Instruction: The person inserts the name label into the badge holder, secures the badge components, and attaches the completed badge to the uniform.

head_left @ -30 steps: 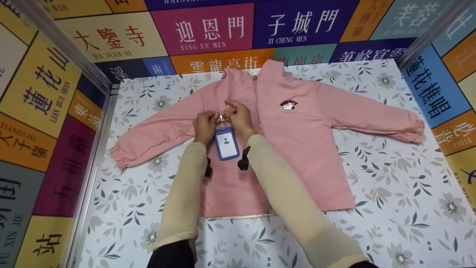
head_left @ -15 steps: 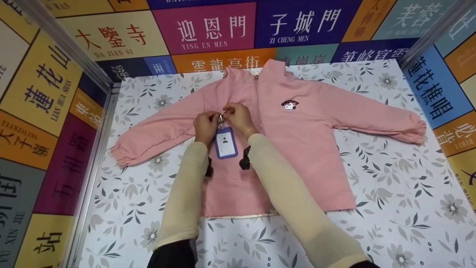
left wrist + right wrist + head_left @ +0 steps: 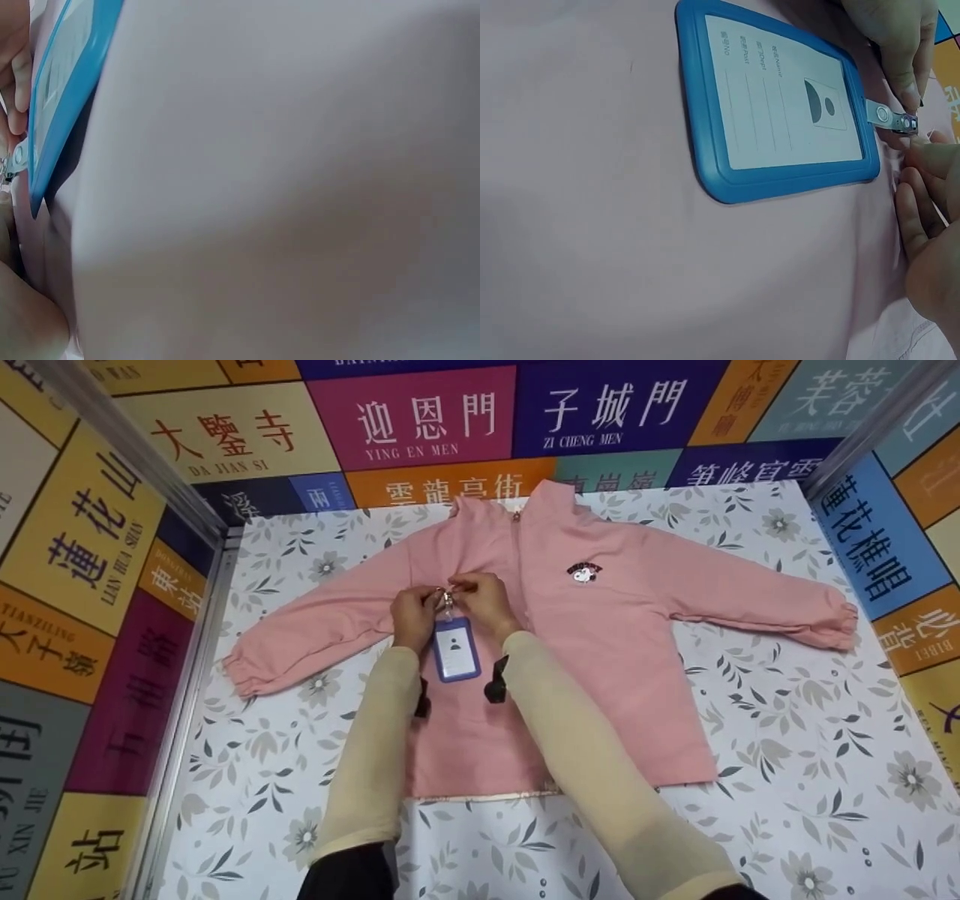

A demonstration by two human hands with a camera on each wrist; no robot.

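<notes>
A blue-framed ID badge (image 3: 457, 649) with a white card lies on the front of a pink jacket (image 3: 600, 675), left of its zipper. Its clear strap ends in a metal clip (image 3: 907, 123). From the left, my left hand (image 3: 415, 615) pinches the clip end between thumb and finger. My right hand (image 3: 484, 601) pinches at the same end from the right, thumb and index meeting the other hand's tips. The right wrist view shows both thumbs at the clip; the jaws themselves are mostly hidden by fingers. In the left wrist view the badge is edge-on.
The jacket lies spread on a white table (image 3: 795, 735) with a leaf print, sleeves out to both sides. A cartoon patch (image 3: 583, 573) is on the chest. Panels (image 3: 420, 424) with printed lettering wall in the back and both sides.
The right index finger, raised a second ago, has come down toward the clip. The badge has shifted slightly beneath the hands; the jacket lies as before.
</notes>
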